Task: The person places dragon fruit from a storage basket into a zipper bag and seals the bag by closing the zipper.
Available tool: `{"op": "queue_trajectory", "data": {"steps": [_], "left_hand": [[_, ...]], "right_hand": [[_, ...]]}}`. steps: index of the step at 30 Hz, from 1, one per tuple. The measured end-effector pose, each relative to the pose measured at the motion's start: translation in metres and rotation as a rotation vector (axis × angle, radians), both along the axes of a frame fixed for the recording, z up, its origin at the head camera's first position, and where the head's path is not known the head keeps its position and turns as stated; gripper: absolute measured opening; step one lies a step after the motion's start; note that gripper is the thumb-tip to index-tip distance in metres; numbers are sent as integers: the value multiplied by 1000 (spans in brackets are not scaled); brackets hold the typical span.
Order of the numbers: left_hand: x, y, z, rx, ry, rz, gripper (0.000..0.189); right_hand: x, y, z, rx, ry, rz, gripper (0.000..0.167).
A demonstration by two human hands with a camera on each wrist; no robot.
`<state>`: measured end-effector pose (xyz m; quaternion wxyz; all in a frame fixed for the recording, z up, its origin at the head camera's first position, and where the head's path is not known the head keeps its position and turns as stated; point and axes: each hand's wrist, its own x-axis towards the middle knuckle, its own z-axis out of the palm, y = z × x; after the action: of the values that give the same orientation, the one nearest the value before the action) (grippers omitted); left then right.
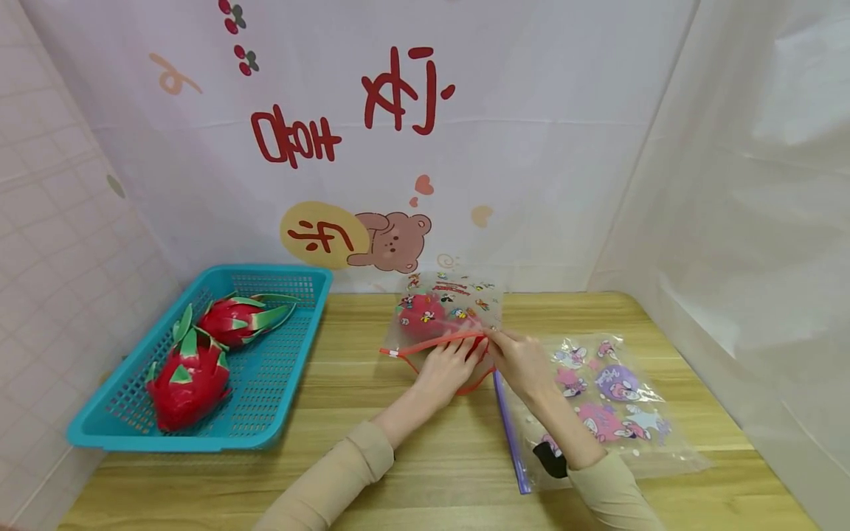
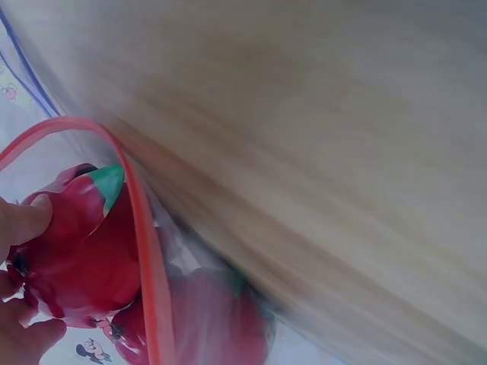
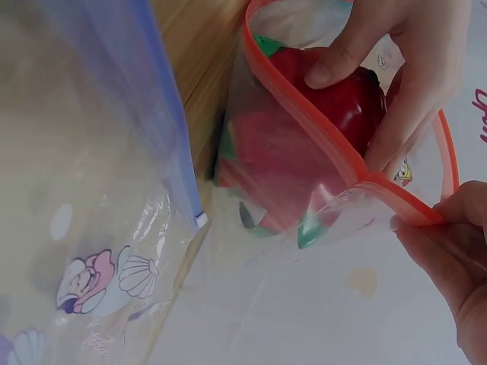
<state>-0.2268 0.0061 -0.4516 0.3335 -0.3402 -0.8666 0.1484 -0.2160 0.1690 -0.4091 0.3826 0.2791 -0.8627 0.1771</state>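
A clear zip bag [image 1: 488, 289] with a red-orange rim and cartoon prints lies at the middle back, its mouth open toward me. My left hand [image 1: 446, 369] reaches into the mouth and grips a glossy red dragon fruit [image 2: 91, 251] with a green scale, thumb on one side and fingers on the other. Another dragon fruit [image 3: 266, 171] rests deeper in the bag, seen through the plastic. At the right of the opening, my right hand [image 1: 524, 365] pinches the rim between thumb and fingers. A white slider [image 1: 394, 353] sits at the rim's left end.
On the left stands a blue plastic basket [image 1: 300, 369] holding two dragon fruits [image 1: 189, 383]. A second clear bag [image 1: 600, 435] with a purple zip and cartoon prints lies flat on the right, under my right forearm. A printed cloth [image 1: 531, 147] hangs behind the wooden table [image 1: 432, 479].
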Motion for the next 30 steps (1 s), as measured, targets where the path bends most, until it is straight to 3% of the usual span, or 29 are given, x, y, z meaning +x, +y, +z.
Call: {"op": "queue_trajectory", "data": {"steps": [7,14,22,26,30], "left_hand": [[-6,7,1,32,-40,52,56],[-10,11,2,43,-112,66,53],[-1,5,11,-36,-135,34,45],[3,1,11,-43,-115,17,41],[0,0,5,4,-49,-9,39]], "right_hand": [[1,-2,0,-4,-12,1,17],[-1,-5,3,-44,8,16,18],[-3,-5,7,-60,13,21,21],[-3,-6,8,-60,7,21,22],[-2,-8,9,-60,-1,28,21]]}}
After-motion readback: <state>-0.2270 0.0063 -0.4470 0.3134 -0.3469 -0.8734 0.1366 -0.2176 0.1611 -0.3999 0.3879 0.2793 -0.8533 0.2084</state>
